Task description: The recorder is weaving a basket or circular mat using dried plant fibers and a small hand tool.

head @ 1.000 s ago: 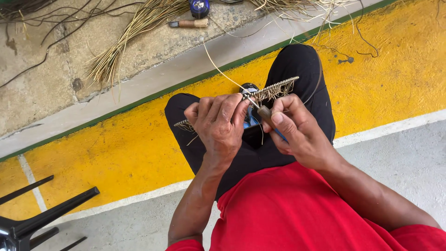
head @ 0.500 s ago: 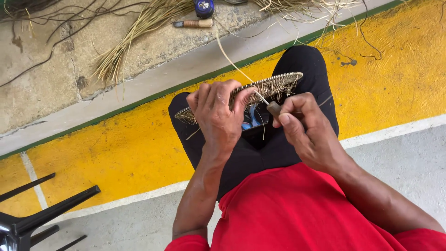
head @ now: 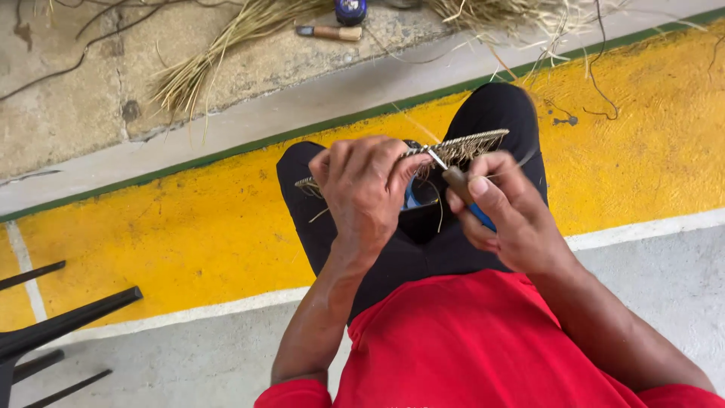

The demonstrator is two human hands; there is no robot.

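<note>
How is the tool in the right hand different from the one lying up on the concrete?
The tool in the right hand is gripped, its thin metal tip against the woven strip. The tool on the concrete lies flat and untouched beside loose straw. The left hand holds the strip. Both tools have brown handles.

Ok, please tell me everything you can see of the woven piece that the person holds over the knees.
The woven piece is a flat, thin disc of pale straw-coloured fibre, seen almost edge-on, so its rim shows as a long ribbed band. It lies nearly level over the black-trousered knees. The left hand grips its near side and covers the middle. The right hand holds a wooden-handled tool whose thin metal tip meets the rim. Loose fibre ends hang from the edge.
</note>
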